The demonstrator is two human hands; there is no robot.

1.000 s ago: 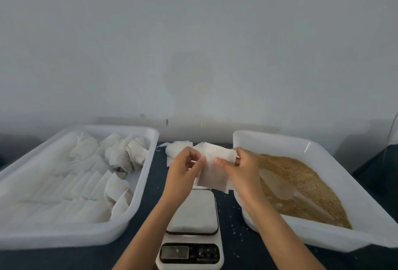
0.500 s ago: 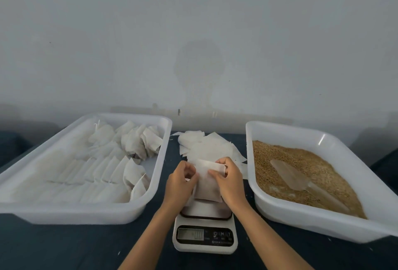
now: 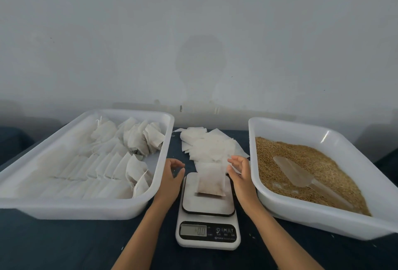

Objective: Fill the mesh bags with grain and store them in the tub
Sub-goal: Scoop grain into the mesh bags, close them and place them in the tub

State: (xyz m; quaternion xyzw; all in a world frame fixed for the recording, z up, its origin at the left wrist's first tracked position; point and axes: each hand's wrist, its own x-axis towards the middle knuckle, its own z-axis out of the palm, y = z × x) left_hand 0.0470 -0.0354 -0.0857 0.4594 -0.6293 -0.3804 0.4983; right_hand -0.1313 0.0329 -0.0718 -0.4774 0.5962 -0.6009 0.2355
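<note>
Scale (image 3: 207, 211): white digital kitchen scale, near centre on the dark table (image 3: 64, 246); display lit, digits too small to read with confidence.
Mesh bag (image 3: 210, 180): one small white bag lies on the scale platform, far half, with a brownish tint; contents cannot be confirmed.
Left hand (image 3: 172, 175): just left of the scale, fingers loosely curled, gripping nothing, apart from the bag.
Right hand (image 3: 242, 173): just right of the bag, fingers relaxed and spread, holding nothing; contact with the bag cannot be told.
Empty bags (image 3: 206, 147): loose pile of flat white bags on the table beyond the scale, between the two tubs.
Left tub (image 3: 86, 207): white, holds rows of filled bags (image 3: 97, 164), some upright at the far right corner.
Right tub (image 3: 301, 213): white, holds brown grain (image 3: 301, 160); a clear scoop (image 3: 297, 173) rests on the grain.
</note>
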